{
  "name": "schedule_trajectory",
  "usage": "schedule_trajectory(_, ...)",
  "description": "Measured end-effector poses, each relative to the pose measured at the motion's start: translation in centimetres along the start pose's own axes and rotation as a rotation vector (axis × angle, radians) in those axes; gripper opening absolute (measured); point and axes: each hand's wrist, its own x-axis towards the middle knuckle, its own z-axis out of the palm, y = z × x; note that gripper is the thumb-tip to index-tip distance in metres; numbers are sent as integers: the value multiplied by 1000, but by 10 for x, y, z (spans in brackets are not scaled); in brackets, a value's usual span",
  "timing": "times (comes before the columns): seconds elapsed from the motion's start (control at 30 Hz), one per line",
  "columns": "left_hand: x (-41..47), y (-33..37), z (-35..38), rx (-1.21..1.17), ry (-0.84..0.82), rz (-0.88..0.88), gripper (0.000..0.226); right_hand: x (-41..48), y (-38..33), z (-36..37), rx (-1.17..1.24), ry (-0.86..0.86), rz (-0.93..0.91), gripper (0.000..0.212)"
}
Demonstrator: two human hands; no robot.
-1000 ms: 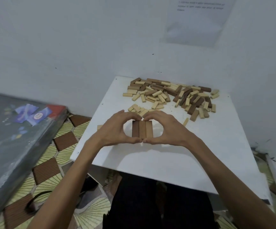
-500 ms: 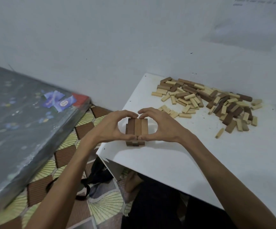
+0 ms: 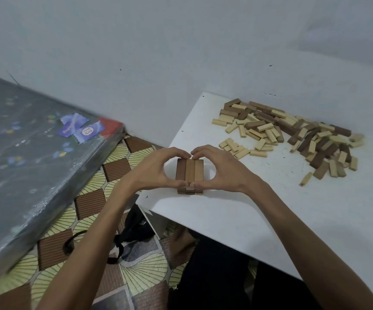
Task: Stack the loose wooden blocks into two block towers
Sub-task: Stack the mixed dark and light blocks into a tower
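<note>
Both hands clamp the block stack point(image 3: 190, 170): left hand point(image 3: 149, 171) and right hand point(image 3: 223, 170) curl round it, fingertips meeting behind the stack, thumbs in front (top layer: three brown blocks). White table point(image 3: 225, 211) under the stack; loose blocks point(image 3: 292, 135) lie beyond-right, well apart.

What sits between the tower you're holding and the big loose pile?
Head view: the right hand gripping the tower, then a small cluster of pale blocks short of the pile.
</note>
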Motion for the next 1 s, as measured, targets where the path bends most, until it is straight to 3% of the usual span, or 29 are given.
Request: schedule_trajectory(1.0,3,-4,6,12,13,-6,67,-6,1,3,51,4,29,68)
